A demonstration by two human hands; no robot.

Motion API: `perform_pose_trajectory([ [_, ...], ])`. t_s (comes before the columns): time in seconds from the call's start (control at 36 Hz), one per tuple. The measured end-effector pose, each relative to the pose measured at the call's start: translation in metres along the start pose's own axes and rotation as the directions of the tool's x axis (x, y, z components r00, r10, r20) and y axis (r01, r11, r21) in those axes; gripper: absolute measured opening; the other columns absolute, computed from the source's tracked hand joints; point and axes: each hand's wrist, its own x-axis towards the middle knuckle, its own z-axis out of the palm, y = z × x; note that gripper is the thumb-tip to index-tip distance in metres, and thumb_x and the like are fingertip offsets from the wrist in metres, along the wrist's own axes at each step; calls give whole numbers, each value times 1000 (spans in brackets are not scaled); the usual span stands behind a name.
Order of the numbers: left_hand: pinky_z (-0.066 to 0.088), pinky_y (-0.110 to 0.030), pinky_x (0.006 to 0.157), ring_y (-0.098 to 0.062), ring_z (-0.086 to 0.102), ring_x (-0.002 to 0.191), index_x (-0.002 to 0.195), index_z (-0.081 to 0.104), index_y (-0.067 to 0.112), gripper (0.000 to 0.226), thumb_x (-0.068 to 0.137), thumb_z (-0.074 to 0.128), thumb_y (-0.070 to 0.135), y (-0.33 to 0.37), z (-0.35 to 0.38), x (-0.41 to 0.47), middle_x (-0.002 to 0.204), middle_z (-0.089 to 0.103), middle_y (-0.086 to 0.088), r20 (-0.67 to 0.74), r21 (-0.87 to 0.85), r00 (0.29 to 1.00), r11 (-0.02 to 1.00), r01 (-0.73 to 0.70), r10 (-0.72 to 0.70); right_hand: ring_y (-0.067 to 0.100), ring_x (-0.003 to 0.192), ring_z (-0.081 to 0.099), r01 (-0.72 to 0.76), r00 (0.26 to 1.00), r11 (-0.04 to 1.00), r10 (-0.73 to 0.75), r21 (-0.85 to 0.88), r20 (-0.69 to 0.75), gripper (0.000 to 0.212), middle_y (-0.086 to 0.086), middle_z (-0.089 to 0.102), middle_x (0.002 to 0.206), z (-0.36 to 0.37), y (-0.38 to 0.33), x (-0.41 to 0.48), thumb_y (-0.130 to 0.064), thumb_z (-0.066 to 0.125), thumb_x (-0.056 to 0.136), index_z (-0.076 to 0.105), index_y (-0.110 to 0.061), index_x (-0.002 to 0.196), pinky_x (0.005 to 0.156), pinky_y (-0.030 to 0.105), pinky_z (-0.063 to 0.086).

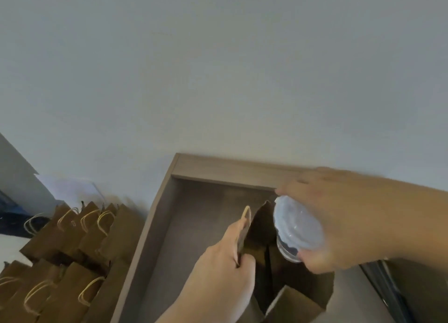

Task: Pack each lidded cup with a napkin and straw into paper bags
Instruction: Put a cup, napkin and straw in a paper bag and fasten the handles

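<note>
Right hand point(339, 216) grips lidded cup point(297, 228) at centre right, tilted, lid facing lower left, over the open paper bag point(278, 274). Left hand point(225, 269) pinches the bag's left edge.

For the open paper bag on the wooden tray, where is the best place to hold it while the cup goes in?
Pinch the bag's left wall near the rim, coming from the left, as the left hand does. That wall stands upright and holds the mouth open, leaving the right side free for the cup in the right hand.

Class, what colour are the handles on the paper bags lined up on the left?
Pale cream or tan handles against brown paper bags, seen in the head view.
</note>
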Motion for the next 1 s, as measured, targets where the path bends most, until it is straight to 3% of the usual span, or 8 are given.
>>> perform_pose_trajectory([
  [0.14, 61, -32, 82, -5, 71, 79, 123, 19, 84, 56, 88, 39, 45, 18, 19, -4, 88, 70, 23, 31, 57, 999, 998, -27, 26, 2, 88, 48, -7, 1000, 997, 9, -80, 16, 65, -21, 46, 101, 33, 9, -16, -72, 66, 64, 33, -46, 114, 75, 26, 46],
  [0.22, 60, -28, 83, -2, 70, 82, 132, 19, 76, 60, 85, 39, 44, 26, 24, -3, 94, 70, 22, 47, 70, 998, 997, -42, 39, 16, 98, 52, 54, 998, 991, -49, -120, 45, 67, -14, 49, 109, 48, 12, -10, -65, 70, 70, 38, -37, 121, 92, 40, 52],
  [0.31, 61, -26, 85, 2, 70, 82, 138, 19, 71, 62, 85, 41, 47, 30, 29, 0, 91, 70, 21, 59, 95, 997, 994, -51, 45, 14, 87, 48, 80, 983, 990, -59, -113, 176, 69, -11, 47, 103, 59, 13, -4, -64, 74, 72, 42, -34, 124, 73, 31, 45],
  [0.42, 62, -28, 81, 2, 70, 76, 145, 17, 67, 67, 87, 42, 45, 26, 36, 3, 86, 71, 17, 48, 164, 998, 986, -35, 28, 22, 96, 51, 77, 981, 992, -58, -96, 185, 79, 1, 52, 118, 79, 12, -1, -57, 80, 77, 42, -26, 140, 87, 41, 55],
  [0.53, 63, -29, 75, 0, 69, 69, 146, 20, 63, 65, 90, 44, 41, 19, 35, 7, 82, 72, 13, 39, 127, 999, 992, 25, -30, 26, 99, 50, 39, 984, 996, -24, -82, 177, 84, 6, 45, 124, 91, 1, 0, -46, 82, 81, 35, -22, 146, 76, 36, 46],
  [0.69, 61, -33, 82, -7, 71, 78, 141, 26, 68, 60, 89, 42, 42, 7, 29, 4, 88, 73, 7, -31, 101, 999, 994, 38, -36, 29, 112, 57, 62, 990, 996, -70, 69, 125, 81, 5, 43, 132, 94, -7, -1, -50, 79, 81, 37, -24, 144, 94, 43, 57],
  [0.89, 52, -10, 70, 6, 69, 83, 125, 28, 84, 56, 87, 37, 45, 8, 16, 0, 88, 68, 31, -32, 28, 998, 998, -47, 48, 18, 118, 53, 119, 993, 979, -118, 167, -16, 90, -7, 38, 132, 76, -12, -6, -55, 77, 82, 24, -35, 152, 99, 36, 55],
  [1.0, 45, -2, 69, 21, 62, 93, 119, 27, 88, 49, 92, 38, 49, 6, 12, -3, 100, 57, 56, -6, -54, 997, 995, -80, 80, 7, 99, 53, 75, 996, 995, -77, 66, 38, 84, -12, 41, 124, 63, 9, -15, -60, 73, 78, 28, -39, 145, 75, 25, 51],
])
